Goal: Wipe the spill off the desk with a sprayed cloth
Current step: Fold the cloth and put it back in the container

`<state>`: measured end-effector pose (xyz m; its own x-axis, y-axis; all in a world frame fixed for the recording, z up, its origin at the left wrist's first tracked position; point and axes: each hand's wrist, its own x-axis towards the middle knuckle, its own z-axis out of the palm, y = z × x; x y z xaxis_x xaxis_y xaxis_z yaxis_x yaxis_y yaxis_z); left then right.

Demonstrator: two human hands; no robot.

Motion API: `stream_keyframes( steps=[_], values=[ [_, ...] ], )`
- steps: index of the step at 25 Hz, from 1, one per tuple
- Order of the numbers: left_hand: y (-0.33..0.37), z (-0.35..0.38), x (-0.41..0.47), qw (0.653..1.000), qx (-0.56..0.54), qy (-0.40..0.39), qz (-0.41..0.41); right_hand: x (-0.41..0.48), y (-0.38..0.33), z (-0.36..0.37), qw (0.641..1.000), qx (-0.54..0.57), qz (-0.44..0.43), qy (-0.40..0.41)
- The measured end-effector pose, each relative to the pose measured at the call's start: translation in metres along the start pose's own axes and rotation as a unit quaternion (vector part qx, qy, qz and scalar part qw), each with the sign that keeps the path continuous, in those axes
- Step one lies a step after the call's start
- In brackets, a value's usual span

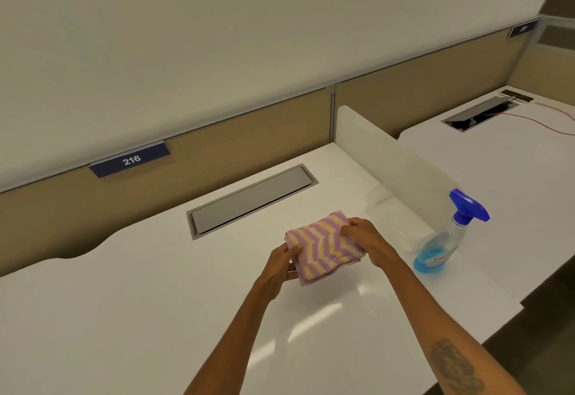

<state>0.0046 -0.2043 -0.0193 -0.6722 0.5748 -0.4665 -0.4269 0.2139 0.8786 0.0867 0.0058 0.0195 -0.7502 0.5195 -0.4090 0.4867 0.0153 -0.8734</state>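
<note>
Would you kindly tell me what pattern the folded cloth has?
Pink and yellow zigzag stripes on the cloth, seen clearly in the head view.

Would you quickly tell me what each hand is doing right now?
Left hand: grips the folded pink-and-yellow striped cloth at its left edge.
Right hand: holds the same cloth's right edge.
</note>
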Motion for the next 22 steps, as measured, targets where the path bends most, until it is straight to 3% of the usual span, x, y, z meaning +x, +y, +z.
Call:
stream_keyframes(
  steps=[3,7,13,17,19,22],
  values=[
    [0.011,0.035,0.028,1.000,-0.003,0.013,-0.006,0.020,0.000,-0.028,0.995,-0.046,-0.020,0.081],
    [0.035,0.087,0.063,0.994,0.024,0.089,0.053,0.046,-0.011,-0.061,0.975,-0.067,-0.062,0.201],
    [0.059,0.171,0.119,0.981,0.084,0.143,0.104,0.091,-0.029,-0.100,0.914,-0.154,-0.097,0.363],
    [0.069,0.213,0.152,0.967,0.126,0.197,0.105,0.118,-0.023,-0.113,0.874,-0.230,-0.108,0.414],
    [0.074,0.229,0.160,0.965,0.127,0.210,0.093,0.131,-0.016,-0.113,0.852,-0.269,-0.086,0.440],
    [0.077,0.248,0.165,0.969,0.127,0.197,0.077,0.140,-0.010,-0.119,0.833,-0.334,0.033,0.439]
  ],
)
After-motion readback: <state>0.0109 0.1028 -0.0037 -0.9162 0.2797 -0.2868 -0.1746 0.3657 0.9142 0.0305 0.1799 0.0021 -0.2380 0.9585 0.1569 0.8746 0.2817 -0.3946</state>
